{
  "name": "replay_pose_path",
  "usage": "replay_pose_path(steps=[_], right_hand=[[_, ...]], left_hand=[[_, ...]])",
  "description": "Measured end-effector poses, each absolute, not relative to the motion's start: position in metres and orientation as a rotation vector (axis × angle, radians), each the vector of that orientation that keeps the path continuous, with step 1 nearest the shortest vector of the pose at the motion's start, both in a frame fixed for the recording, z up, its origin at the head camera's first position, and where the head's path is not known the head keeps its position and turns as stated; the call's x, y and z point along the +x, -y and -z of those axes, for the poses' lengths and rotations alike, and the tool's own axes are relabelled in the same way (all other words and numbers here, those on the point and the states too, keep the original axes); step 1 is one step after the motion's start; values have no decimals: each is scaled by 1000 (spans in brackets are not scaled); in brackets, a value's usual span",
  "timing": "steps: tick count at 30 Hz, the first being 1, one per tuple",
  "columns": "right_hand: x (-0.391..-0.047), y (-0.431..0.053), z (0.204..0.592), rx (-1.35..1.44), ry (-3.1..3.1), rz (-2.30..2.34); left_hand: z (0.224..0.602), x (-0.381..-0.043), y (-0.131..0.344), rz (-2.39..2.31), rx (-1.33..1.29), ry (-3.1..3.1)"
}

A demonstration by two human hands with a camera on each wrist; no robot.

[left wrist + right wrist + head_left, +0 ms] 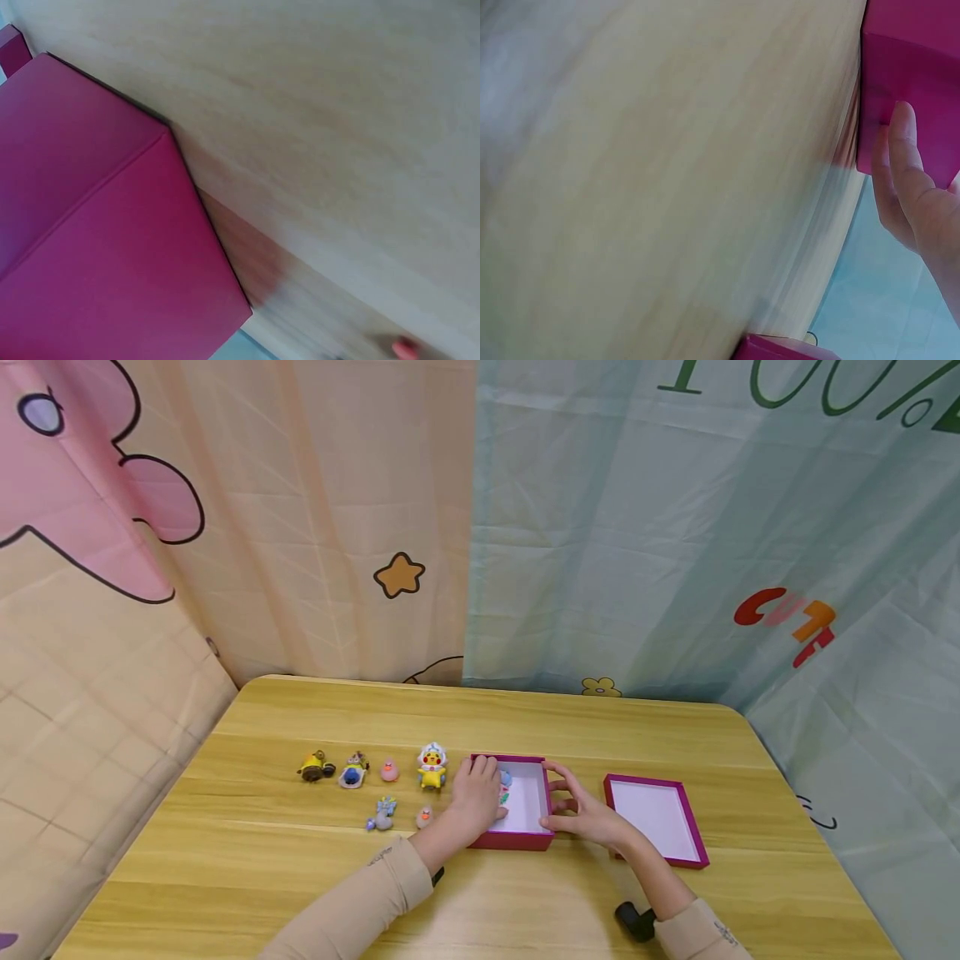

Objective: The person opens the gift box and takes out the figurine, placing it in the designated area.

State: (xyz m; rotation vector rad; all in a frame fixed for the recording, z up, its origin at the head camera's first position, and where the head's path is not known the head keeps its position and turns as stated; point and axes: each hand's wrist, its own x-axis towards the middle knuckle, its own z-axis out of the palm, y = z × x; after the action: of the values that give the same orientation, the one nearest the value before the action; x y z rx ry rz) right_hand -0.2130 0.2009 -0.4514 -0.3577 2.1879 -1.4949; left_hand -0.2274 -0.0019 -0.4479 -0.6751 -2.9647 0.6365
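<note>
A magenta box (517, 841) with a white inside stands without its lid at the middle of the table. My left hand (474, 793) lies over its left side, thumb toward the inside; the hand hides what is under its fingers, so I cannot tell if it holds anything. Beside the thumb, a small blue and pink figure (505, 779) shows inside the box. My right hand (585, 814) is at the box's right side with fingers spread. In the right wrist view, its fairly straight fingers (905, 142) rest against the outer wall.
The magenta lid (652, 818) lies white side up at the right. Left of the box stand a yellow figure in a white hood (432, 767), a pink duck (389, 770), another duck (424, 817), a grey-blue figure (384, 814), a blue-and-white figure (353, 771) and a yellow-black figure (315, 767).
</note>
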Motion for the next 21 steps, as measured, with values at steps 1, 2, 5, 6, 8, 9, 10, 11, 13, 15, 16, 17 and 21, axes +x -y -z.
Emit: replay_pose_path(steps=[1, 2, 5, 6, 8, 9, 10, 11, 13, 15, 16, 17, 21], right_hand=[[-213, -201, 451, -355, -2188, 1494], [-213, -201, 452, -354, -2187, 1494], [-213, -201, 452, -357, -2183, 1498], [-213, -201, 452, -359, -2181, 1500], [-213, -201, 452, -365, -2179, 1503], [-213, -201, 452, -369, -2179, 1505], [-213, -201, 453, -371, -2179, 1506], [-213, -201, 452, -373, -2179, 1504], [-213, -201, 452, -379, -2183, 1503], [-213, -201, 453, -383, -2185, 1500], [-213, -201, 453, -384, -2185, 1498], [-213, -201, 453, -386, -2186, 1495], [-214, -202, 453, -388, -2189, 1490]], left_hand=[[448, -227, 2, -640, -679, 2970], [448, -228, 1, -645, -682, 2973], [449, -228, 1, -647, -687, 2984], [449, -228, 1, -648, -689, 2986], [449, -229, 1, -643, -691, 2994], [450, -229, 1, -633, -693, 2997], [449, -229, 1, -622, -692, 3001], [449, -229, 2, -612, -693, 3005], [448, -229, 2, -591, -696, 3012], [447, -229, 2, -568, -696, 3014], [447, -229, 2, -563, -696, 3015], [447, -228, 2, -555, -696, 3015], [446, -228, 2, -540, -693, 3013]])
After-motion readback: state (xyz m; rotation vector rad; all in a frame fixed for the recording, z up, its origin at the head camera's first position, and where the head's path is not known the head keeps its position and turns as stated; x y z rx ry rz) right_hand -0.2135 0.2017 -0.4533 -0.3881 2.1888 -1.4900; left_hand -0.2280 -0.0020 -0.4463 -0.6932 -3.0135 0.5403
